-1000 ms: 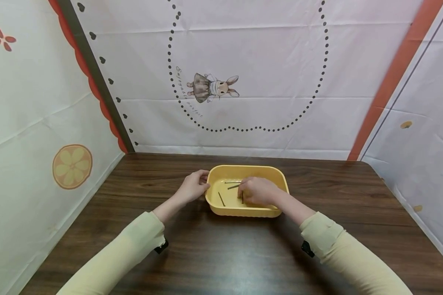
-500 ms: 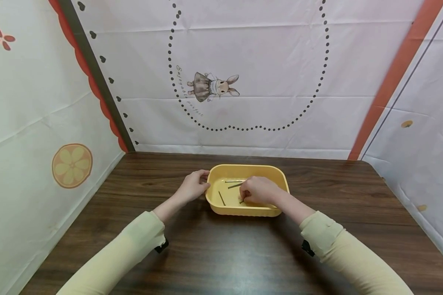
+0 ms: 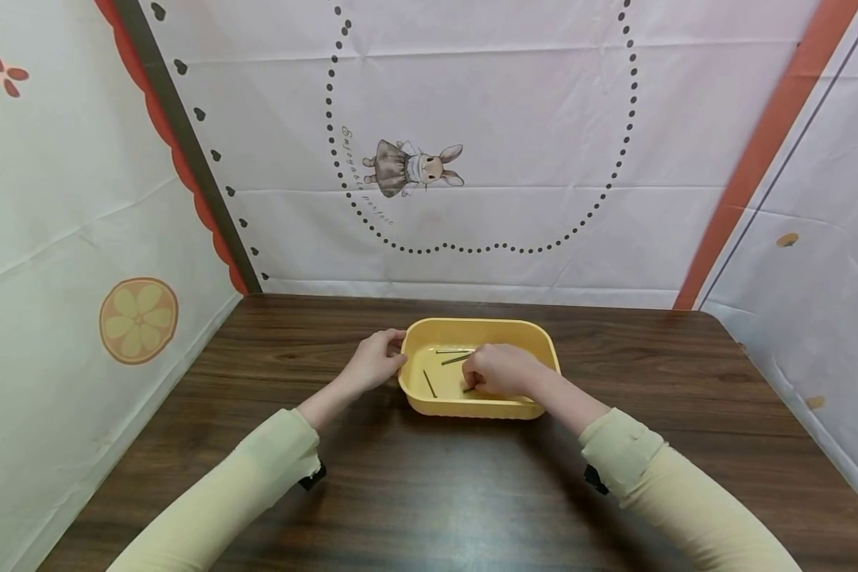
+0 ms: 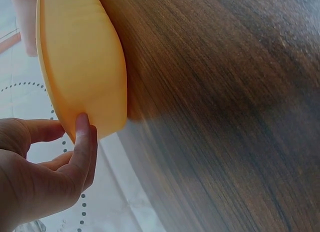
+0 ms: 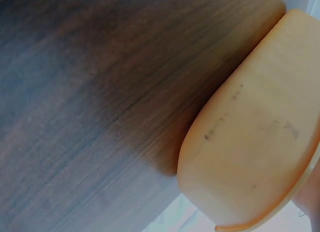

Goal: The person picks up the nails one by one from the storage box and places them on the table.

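Note:
A yellow plastic tub (image 3: 486, 409) stands on the wooden table. At its left end my left hand (image 3: 372, 362) holds the rim; in the left wrist view, bent fingers (image 4: 82, 142) lie against the outer wall. My right hand (image 3: 502, 370) reaches inside over the near rim, fingers curled down, pinching a nail (image 3: 468, 390) whose end pokes out by the fingertips. On the tub floor lie more dark thin nails: one at the left (image 3: 430, 384), another slanting nail (image 3: 454, 360) beside the hand, and one nail (image 3: 452, 351) farther back. The right wrist view shows only the tub's outside (image 5: 250, 127).
The dark wood table (image 3: 429, 492) runs out on all sides of the tub. Pale printed cloth (image 3: 543, 143) hangs behind it and along both sides. A dark band sits under each rolled sleeve cuff (image 3: 618, 445).
The nail at my right fingers stood near upright a second ago and now lies lower, mostly hidden by them. My right hand shifted slightly right; my left hand and the tub stayed put.

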Motion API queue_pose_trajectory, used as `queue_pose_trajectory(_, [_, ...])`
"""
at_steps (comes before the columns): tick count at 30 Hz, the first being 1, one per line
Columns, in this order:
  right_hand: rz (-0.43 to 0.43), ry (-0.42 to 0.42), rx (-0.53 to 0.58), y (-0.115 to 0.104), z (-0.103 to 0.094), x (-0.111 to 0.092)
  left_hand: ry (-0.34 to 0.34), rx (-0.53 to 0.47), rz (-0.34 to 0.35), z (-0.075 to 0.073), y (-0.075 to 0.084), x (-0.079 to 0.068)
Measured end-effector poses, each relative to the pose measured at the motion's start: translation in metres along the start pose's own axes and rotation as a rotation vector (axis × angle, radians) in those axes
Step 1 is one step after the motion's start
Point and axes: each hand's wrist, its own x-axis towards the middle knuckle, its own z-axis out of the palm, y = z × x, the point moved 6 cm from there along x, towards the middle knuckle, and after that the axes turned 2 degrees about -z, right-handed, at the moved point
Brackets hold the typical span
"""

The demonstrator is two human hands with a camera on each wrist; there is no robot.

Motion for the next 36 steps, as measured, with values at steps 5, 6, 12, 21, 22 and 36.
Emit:
queue_pose_trajectory(5, [-0.008, 0.004, -0.016, -0.001, 0.000, 0.000, 0.003, 0.009, -0.002, 0.000, 0.001, -0.001])
queue_pose_trajectory(6, [-0.009, 0.003, -0.016, -0.001, 0.000, 0.001, 0.003, 0.008, -0.004, 0.000, 0.001, -0.001])
queue_pose_trajectory(12, [-0.011, -0.004, 0.004, 0.001, 0.001, 0.001, 0.002, 0.005, 0.001, 0.001, 0.002, -0.001])
queue_pose_trajectory(21, [-0.036, -0.029, 0.036, 0.000, -0.002, -0.001, 0.008, 0.017, 0.016, 0.000, 0.002, -0.002])
queue_pose_trajectory(22, [-0.040, -0.032, 0.042, 0.000, -0.003, -0.001, 0.008, 0.017, 0.018, 0.000, 0.002, -0.002])
queue_pose_trajectory(36, [-0.067, -0.118, 0.050, -0.007, -0.010, 0.004, -0.008, 0.015, 0.040, 0.000, 0.004, -0.003])
